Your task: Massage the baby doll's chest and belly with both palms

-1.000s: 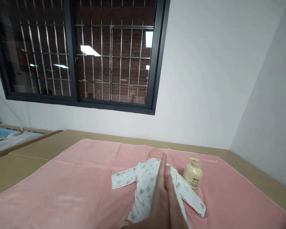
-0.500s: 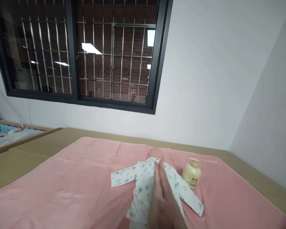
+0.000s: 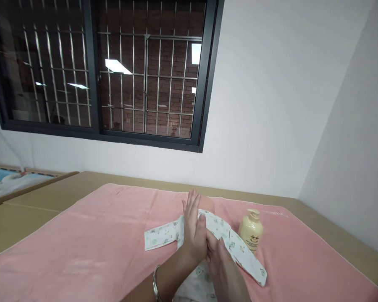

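My left hand [image 3: 192, 230] is raised in the middle of the view, its fingers stretched upward and its palm turned to the right. Against that palm presses my right hand [image 3: 219, 260], its fingers folded in and its thumb up. Neither hand shows an object in it. Behind and beneath them lies a small white printed baby shirt [image 3: 220, 226], sleeves spread out to both sides. A smooth rounded head [image 3: 207, 204], like a baby doll's, shows at its collar end, partly hidden by my left fingers. My forearms cover much of the shirt's middle.
A cream pump bottle [image 3: 251, 230] stands just beyond the right sleeve. The pink mat [image 3: 82, 243] lies on a tan table top [image 3: 40, 214], with a wall and a barred window [image 3: 148, 75] behind. Far left sits a wooden-edged bin [image 3: 22, 180] with blue and white cloth.
My hands were flat together, fingertips pointing forward. Now the left fingers point up, tilted leftward, and the right hand has slid lower with its fingers folded. The shirt and bottle stay in place.
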The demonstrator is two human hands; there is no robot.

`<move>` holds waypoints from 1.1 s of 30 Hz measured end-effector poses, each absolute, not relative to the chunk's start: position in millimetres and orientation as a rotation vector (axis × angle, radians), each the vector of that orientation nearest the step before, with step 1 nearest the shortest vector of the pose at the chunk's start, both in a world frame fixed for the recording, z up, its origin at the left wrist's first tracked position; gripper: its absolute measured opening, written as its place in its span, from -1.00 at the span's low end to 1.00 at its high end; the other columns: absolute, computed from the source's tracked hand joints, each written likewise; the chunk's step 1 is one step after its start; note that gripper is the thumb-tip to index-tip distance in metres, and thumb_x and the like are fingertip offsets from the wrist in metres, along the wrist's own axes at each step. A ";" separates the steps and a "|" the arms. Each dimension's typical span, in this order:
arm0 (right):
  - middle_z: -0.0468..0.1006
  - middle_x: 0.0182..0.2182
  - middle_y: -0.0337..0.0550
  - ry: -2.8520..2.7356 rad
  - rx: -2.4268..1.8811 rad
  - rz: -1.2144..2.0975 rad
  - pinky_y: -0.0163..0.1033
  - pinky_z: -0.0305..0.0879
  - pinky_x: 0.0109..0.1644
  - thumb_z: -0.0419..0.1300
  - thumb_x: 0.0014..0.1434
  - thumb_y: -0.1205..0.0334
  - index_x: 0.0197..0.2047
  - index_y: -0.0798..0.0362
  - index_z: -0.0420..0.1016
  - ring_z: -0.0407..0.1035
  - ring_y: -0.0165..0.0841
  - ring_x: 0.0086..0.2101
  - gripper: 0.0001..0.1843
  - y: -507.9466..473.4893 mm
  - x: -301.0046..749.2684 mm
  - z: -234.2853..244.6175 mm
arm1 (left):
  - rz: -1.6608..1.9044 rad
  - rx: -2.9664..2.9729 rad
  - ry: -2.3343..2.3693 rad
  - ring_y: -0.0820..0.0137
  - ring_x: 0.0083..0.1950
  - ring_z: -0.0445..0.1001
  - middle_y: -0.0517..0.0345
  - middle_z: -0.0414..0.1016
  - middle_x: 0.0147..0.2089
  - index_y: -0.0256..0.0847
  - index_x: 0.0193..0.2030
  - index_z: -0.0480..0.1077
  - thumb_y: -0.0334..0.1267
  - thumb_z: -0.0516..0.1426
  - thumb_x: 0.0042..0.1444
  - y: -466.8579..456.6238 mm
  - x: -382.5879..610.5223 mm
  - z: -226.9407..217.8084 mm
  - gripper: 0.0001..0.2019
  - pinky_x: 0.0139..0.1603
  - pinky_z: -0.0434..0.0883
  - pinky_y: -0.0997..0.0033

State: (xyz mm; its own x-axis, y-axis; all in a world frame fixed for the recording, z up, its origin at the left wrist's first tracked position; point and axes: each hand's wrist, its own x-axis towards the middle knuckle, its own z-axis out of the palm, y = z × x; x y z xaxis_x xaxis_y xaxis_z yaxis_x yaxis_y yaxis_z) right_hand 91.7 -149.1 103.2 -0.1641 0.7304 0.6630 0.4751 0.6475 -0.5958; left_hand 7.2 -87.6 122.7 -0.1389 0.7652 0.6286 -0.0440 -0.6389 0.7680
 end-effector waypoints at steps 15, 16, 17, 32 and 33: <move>-0.28 0.42 -0.10 -2.008 -0.899 -0.265 0.41 -0.51 0.32 -0.29 0.38 -0.10 0.45 -0.10 -0.25 -0.36 -0.01 0.37 -0.35 -113.3 115.2 106.5 | 0.987 0.759 0.379 0.18 0.43 0.04 0.10 0.24 0.35 -0.16 0.27 0.28 0.16 -0.09 0.25 -130.1 16.6 148.6 -0.40 0.45 -0.02 0.16; -0.29 0.42 -0.10 -2.018 -0.883 -0.323 0.42 -0.51 0.32 -0.30 0.38 -0.09 0.45 -0.11 -0.27 -0.36 0.00 0.37 -0.36 -110.9 119.2 109.8 | 0.981 0.796 0.369 0.18 0.44 0.02 0.10 0.21 0.36 -0.17 0.27 0.29 0.16 -0.09 0.25 -133.1 14.7 150.9 -0.39 0.46 -0.04 0.17; -0.29 0.42 -0.10 -2.016 -0.888 -0.364 0.43 -0.50 0.31 -0.30 0.38 -0.06 0.45 -0.13 -0.30 -0.35 -0.01 0.37 -0.37 -107.6 122.9 111.3 | 0.993 0.835 0.367 0.18 0.45 0.00 0.11 0.17 0.38 -0.18 0.27 0.28 0.17 -0.09 0.25 -133.9 13.4 152.1 -0.39 0.46 -0.05 0.18; 0.16 0.30 0.03 -2.013 -1.850 0.008 0.17 -0.05 0.35 -0.20 0.34 -0.06 0.35 0.14 0.17 0.00 -0.07 0.31 -0.34 -42.7 146.9 54.1 | 1.512 1.257 1.162 0.25 0.45 -0.01 -0.12 0.16 0.38 -0.32 0.22 0.29 0.04 -0.06 0.24 -15.6 33.6 43.7 -0.44 0.46 -0.17 0.29; 0.17 0.29 0.10 -1.964 -1.922 -0.026 0.17 -0.03 0.35 -0.17 0.32 -0.06 0.33 0.19 0.19 0.01 -0.04 0.30 -0.32 -43.6 146.1 54.3 | 1.530 1.205 1.150 0.26 0.44 0.02 -0.11 0.15 0.38 -0.31 0.23 0.26 0.06 -0.08 0.24 -16.8 33.8 40.9 -0.43 0.45 -0.10 0.32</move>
State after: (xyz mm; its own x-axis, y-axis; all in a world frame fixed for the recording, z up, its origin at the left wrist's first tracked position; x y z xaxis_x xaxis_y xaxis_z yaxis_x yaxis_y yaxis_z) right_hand 146.1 -43.6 54.3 0.0172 0.9578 0.2868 0.9650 0.0592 -0.2556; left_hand 33.8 -16.8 40.9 -0.1728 0.9648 0.1985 -0.0774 -0.2142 0.9737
